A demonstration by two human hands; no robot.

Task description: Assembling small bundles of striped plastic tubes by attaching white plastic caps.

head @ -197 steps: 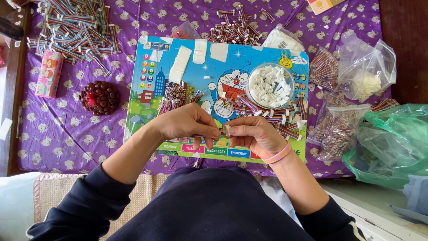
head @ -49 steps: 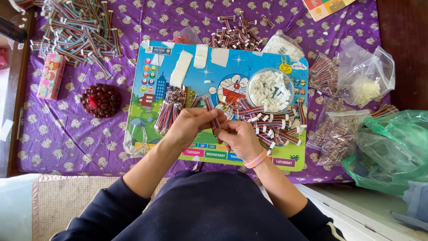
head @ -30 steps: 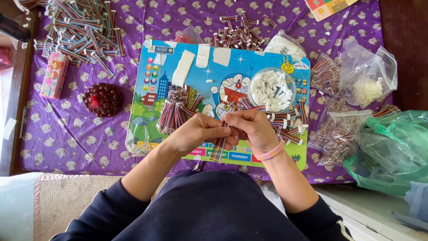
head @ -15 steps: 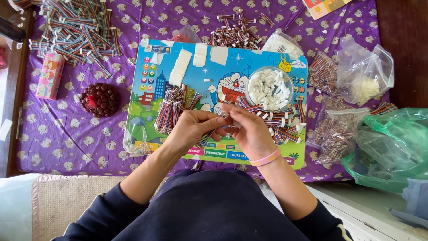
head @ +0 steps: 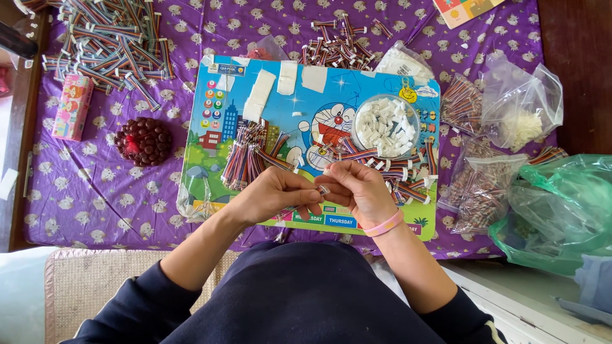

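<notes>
Since half a second earlier the two hands had drawn closer together low on the blue picture board (head: 299, 102) at the frame's centre. The left hand (head: 275, 194) was curled shut around a short bundle of striped wires (head: 294, 208) while the right hand (head: 358, 188) pinched a small white connector (head: 324, 189) at its end. It looked like the fitting step, and the next move called for lining the wire ends up squarely and pressing the connector home.

Glossy printed board (head: 382, 89), matt purple cloth (head: 95, 191), clear plastic bags (head: 523, 108), woven mat (head: 95, 286), thin green plastic bag (head: 561, 210).
</notes>
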